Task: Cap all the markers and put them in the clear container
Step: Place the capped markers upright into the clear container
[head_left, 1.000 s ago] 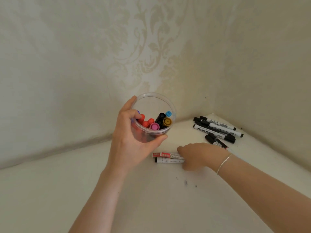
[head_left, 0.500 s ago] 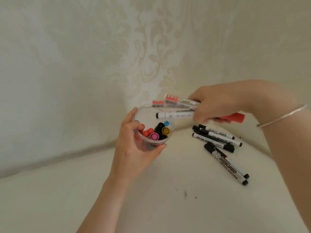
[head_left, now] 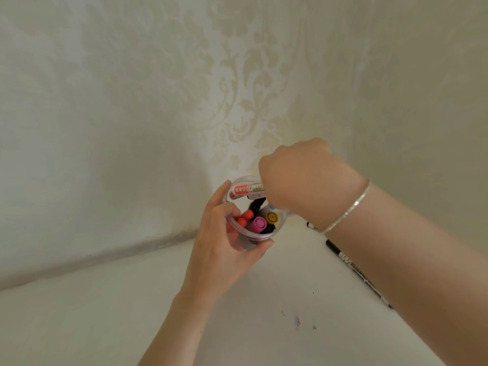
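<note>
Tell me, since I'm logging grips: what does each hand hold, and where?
Left hand grips the container round its side wall. Right hand holds markers by their far ends, hidden under it.

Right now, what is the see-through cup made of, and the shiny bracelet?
The clear container looks like smooth, glossy plastic: you can see the left hand and the marker caps through its wall. Glass can't be ruled out. The bracelet looks like thin silvery metal, since it glints brightly in the light.

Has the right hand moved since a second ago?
Yes. The right hand rose off the table and went left with markers, now over the clear container.
</note>
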`<action>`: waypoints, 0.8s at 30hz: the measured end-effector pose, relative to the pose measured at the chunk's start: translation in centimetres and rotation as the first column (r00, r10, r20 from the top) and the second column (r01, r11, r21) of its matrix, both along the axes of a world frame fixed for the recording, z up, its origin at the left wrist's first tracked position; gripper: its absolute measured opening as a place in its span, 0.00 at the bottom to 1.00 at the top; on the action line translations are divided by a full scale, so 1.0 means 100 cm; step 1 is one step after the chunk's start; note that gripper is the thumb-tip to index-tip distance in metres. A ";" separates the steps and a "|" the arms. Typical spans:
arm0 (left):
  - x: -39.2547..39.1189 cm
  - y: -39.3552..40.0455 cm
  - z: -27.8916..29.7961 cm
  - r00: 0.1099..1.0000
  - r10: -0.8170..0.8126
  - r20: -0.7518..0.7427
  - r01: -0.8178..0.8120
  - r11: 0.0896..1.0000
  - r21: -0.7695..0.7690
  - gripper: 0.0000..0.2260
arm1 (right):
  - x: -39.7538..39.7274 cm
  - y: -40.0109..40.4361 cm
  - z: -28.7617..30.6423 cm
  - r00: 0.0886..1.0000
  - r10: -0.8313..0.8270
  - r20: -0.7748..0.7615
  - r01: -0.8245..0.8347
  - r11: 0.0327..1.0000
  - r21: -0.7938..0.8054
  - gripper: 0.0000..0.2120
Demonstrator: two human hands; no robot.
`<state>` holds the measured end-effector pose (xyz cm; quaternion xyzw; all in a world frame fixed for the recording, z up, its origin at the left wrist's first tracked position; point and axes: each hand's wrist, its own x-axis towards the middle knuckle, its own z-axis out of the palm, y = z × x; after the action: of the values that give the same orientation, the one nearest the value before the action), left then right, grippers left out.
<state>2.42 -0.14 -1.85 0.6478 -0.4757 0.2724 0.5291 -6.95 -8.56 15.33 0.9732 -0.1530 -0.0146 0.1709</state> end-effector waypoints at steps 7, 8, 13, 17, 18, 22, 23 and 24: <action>-0.001 0.004 0.001 1.000 0.011 0.021 -0.011 1.000 0.014 0.30 | 0.001 0.004 -0.002 1.000 0.025 -0.008 -0.025 0.995 -0.100 0.02; -0.003 0.003 0.001 1.000 0.015 0.026 -0.016 1.000 0.021 0.31 | 0.002 0.006 -0.005 0.999 0.028 -0.024 -0.030 0.995 -0.096 0.03; -0.006 0.000 0.002 0.999 0.026 0.033 -0.029 0.996 0.090 0.32 | 0.009 0.014 -0.015 0.999 0.029 -0.039 -0.030 0.999 -0.036 0.09; -0.006 0.001 0.006 0.999 0.048 -0.012 -0.047 0.993 0.110 0.34 | 0.013 0.014 -0.012 0.999 0.027 -0.037 -0.026 0.999 0.031 0.11; -0.006 0.001 0.005 0.999 0.040 0.028 -0.043 0.994 0.099 0.34 | 0.012 0.013 -0.009 0.999 0.004 -0.053 -0.001 0.999 0.043 0.11; -0.007 0.000 0.003 0.996 0.036 0.077 -0.041 0.997 0.061 0.34 | 0.014 0.007 -0.005 0.992 -0.075 -0.097 0.083 0.993 0.084 0.11; -0.008 -0.001 0.003 0.996 0.039 0.082 -0.045 0.997 0.064 0.35 | 0.016 0.006 -0.008 0.994 -0.053 -0.091 0.061 0.994 0.090 0.10; -0.008 -0.002 0.002 0.995 0.041 0.088 -0.048 0.996 0.074 0.35 | 0.018 0.004 -0.011 0.996 -0.019 -0.086 0.027 0.995 0.093 0.10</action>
<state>1.57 -0.34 -1.63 0.6653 -0.4937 0.2938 0.4768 -5.11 -8.12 14.18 0.9768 -0.1562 -0.0651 0.1310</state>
